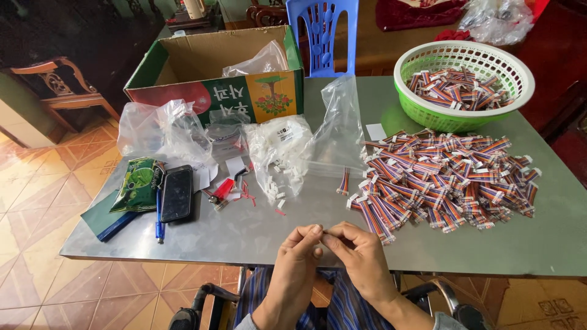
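My left hand [298,260] and my right hand [361,253] meet at the near edge of the metal table [244,235]. Their fingertips pinch one small thin piece between them, too small to tell what it is. Just beyond my right hand lies a big pile of short multicoloured ribbon cables [446,177] with white connectors. A clear bag of small white connectors [278,156] lies ahead of my left hand, with a few spilled beside it.
A green basket [428,110] at the far right holds more cables. A cardboard box [220,79] stands at the back. A phone [176,193], blue pen [159,214], green packet [139,183], dark booklet and empty bags lie on the left. A blue chair [323,36] stands behind.
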